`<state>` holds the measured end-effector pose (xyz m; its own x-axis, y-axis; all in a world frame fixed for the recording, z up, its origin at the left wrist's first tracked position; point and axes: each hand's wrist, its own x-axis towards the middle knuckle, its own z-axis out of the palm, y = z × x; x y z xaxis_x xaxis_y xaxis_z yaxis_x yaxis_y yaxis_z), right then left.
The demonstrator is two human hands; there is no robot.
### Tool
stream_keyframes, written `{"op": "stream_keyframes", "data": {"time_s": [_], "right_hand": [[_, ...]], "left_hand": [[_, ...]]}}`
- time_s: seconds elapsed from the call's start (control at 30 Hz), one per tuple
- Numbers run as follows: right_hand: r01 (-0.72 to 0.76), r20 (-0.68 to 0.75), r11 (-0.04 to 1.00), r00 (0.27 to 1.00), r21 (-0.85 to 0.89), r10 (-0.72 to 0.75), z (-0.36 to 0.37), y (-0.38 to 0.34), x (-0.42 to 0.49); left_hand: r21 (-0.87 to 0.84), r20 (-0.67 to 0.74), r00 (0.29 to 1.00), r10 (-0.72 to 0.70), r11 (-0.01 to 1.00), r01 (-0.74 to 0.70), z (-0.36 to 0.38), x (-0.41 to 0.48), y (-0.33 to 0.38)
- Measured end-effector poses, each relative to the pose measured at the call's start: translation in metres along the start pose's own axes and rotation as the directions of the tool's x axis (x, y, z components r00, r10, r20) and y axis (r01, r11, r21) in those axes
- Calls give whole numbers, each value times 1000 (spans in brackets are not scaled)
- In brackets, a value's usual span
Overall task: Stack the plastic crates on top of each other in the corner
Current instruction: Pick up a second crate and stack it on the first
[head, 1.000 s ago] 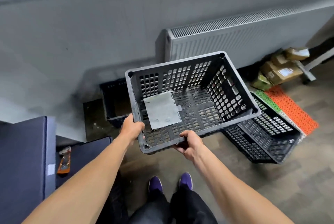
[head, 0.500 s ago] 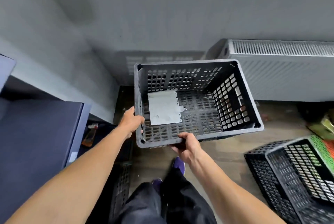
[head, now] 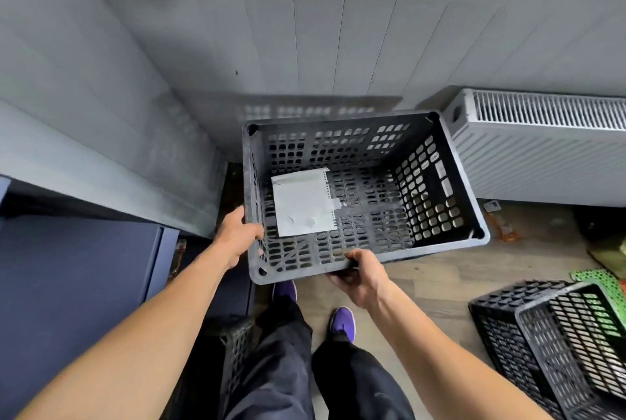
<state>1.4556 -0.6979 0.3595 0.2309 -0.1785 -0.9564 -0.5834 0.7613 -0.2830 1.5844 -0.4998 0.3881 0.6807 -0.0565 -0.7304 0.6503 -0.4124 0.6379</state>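
Dark grey perforated plastic crate (head: 366, 192): held in the air at centre of frame, open side up, slightly tilted, in front of the grey wall corner (head: 216, 135). Left hand (head: 237, 236): clamped on the crate's left rim near the lower left corner, fingers curled over the edge. Right hand (head: 359, 274): clamped on the near rim from below, thumb on top. Pale grey sheet with a notched edge (head: 301, 204): lying flat on the crate's floor, left of its middle. White ribbed radiator (head: 542, 145): against the wall, right of frame, just beside the crate's right wall. Black lattice plastic crates (head: 555, 345): on the wooden floor (head: 440, 277), lower right, well apart from the held crate. Purple shoes (head: 342, 321): lower centre, below the crate. Dark blue cabinet (head: 78, 284): left of frame.
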Motion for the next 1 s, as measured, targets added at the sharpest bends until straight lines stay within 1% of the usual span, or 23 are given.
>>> {"op": "stream_keyframes", "data": {"time_s": [0.2,0.33,0.43,0.53,0.7,0.87,1.0], "right_hand": [[30,-65,999,997,18,-29,38,-18,27],[37,-127,998,991,53,-30,34,-37,53],[25,-156,996,988,84,-12,23,-49,71],[-5,-157,996,987,87,19,16,-56,85],[-3,-111,987,994,162,21,13,-67,107],[33,-85,981,996,193,-16,14,-73,138],[7,-58,974,998,227,7,17,-71,161]], "left_hand": [[5,71,997,5,1000,-6,-24,59,21],[18,95,995,-17,1000,15,-37,96,21],[63,108,994,-21,998,14,-43,119,19],[96,101,995,-10,995,0,-39,141,16],[193,83,996,44,979,-60,-26,170,16],[175,81,995,60,982,-74,-14,202,11],[190,65,995,79,978,-90,-12,225,3]]}}
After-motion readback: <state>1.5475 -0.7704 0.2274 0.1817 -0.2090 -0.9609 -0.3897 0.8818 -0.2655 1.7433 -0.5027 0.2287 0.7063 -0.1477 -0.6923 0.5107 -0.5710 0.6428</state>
